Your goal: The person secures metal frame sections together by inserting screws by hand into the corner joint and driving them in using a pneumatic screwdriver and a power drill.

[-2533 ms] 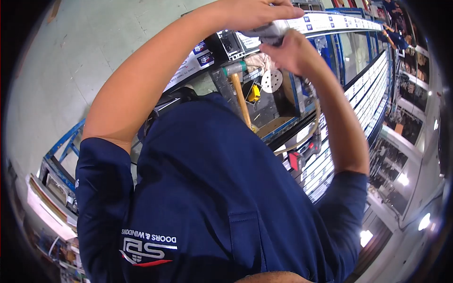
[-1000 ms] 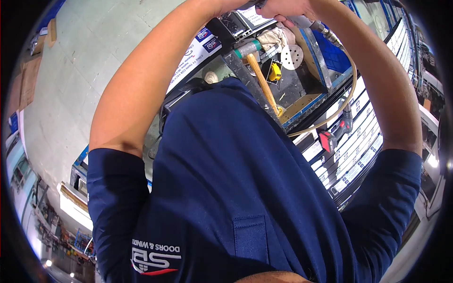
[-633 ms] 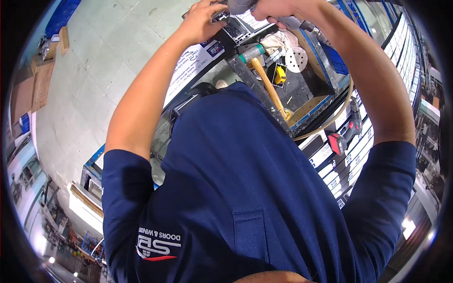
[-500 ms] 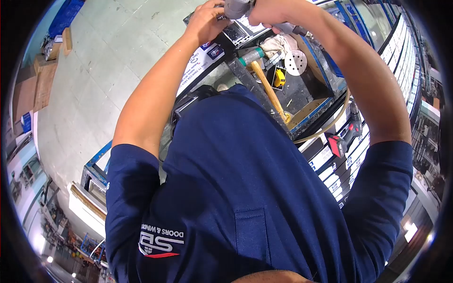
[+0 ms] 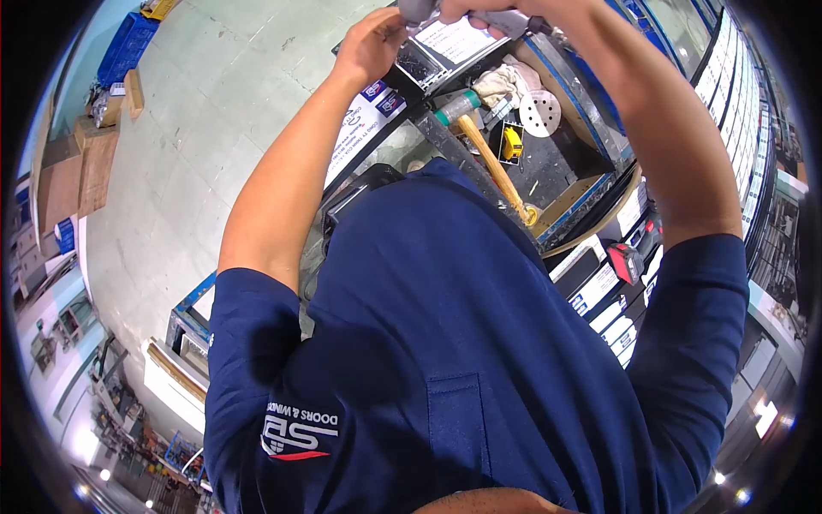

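At the top of the head view, my right hand [image 5: 490,17] is wrapped around a grey power tool [image 5: 418,8] with a hose fitting at its rear. The tool's front end is cut off by the frame's upper edge. My left hand [image 5: 375,41] is beside the tool's head, fingers bent and close together over a dark profile [image 5: 415,64]; what they pinch, if anything, is hidden. A white printed label [image 5: 454,41] lies on the work under the tool. Nearer to me, a labelled profile [image 5: 364,124] runs below my left forearm.
An open tray [image 5: 556,167] at right centre holds a mallet [image 5: 492,163] with a green head, a yellow tape measure [image 5: 512,143], a perforated sanding disc [image 5: 539,114] and a rag [image 5: 505,83]. A red-black cordless tool [image 5: 627,263] lies by my right elbow. Wooden blocks [image 5: 96,163] stand left.
My right hand and the grey tool have shifted slightly up, uncovering more of the white label. My left hand has drawn slightly away from the tool's head. The whole view has shifted slightly.
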Motion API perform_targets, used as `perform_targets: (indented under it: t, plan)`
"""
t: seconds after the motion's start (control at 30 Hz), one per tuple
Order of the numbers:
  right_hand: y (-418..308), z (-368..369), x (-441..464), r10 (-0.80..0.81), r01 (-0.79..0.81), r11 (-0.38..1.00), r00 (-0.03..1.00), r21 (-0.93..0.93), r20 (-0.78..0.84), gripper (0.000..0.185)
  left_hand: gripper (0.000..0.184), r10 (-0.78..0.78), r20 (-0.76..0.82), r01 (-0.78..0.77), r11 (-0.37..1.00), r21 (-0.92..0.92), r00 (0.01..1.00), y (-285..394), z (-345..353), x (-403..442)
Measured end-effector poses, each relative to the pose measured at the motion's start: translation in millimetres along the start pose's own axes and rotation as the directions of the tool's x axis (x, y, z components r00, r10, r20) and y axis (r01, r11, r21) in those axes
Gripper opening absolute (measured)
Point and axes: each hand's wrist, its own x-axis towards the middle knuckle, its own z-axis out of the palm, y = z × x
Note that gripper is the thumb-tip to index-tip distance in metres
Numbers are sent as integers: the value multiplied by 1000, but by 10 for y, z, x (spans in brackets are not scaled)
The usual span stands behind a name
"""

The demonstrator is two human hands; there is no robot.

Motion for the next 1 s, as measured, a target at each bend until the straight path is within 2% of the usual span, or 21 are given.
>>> perform_targets:
  t: [0.07, 0.1, 0.2, 0.27, 0.3, 0.4, 0.5, 0.6, 0.7, 0.8, 0.9, 1.0]
  plan:
    - [-42, -41, -97, -22, 22, 999, 1000, 25, -8, 29, 25, 78, 15, -77, 995, -71, 997, 0, -117, 90]
    - [-44, -41, -125, -34, 35, 999, 999, 42, -11, 29, 28, 40, 61, -39, 999, -9, 997, 181, -236, 89]
    - [-74, 8, -231, -53, 51, 993, 999, 105, 13, 28, 31, 98, 179, -107, 993, 43, 979, 129, -351, 14]
    - [-69, 183, -76, -15, 12, 994, 999, 106, 30, 27, 29, 32, 169, -32, 999, -1, 985, 78, -308, -100]
    - [-67, 206, -99, -26, 17, 985, 998, 173, 53, 25, 28, -2, 165, 7, 1000, -25, 986, 65, -284, -152]
    - [-82, 243, -74, -7, -8, 985, 996, 171, 89, 24, 29, -12, 110, 25, 993, -115, 994, 54, -237, -246]
    - [-79, 252, -14, -100, 97, 994, 994, 50, 52, 24, 29, -51, 121, 58, 997, -54, 991, 117, -282, -267]
    - [-144, 213, -80, 18, -26, 997, 995, 74, 98, 26, 29, -39, 106, 46, 997, -63, 994, 85, -296, -285]
    - [-147, 251, -46, -40, 41, 999, 998, -34, 41, 26, 30, -21, 101, 24, 999, -34, 995, 55, -277, -295]
    - [-115, 307, 52, -65, 66, 998, 996, -14, 62, 26, 32, -49, 97, 56, 996, -71, 994, 62, -261, -314]
    - [-132, 299, 30, -48, 49, 998, 997, -29, 56, 25, 34, -51, 123, 54, 998, -13, 991, 66, -278, -303]
    - [-148, 284, -28, -28, 30, 999, 997, -23, 66, 28, 34, -62, 114, 72, 994, -81, 991, 90, -277, -311]
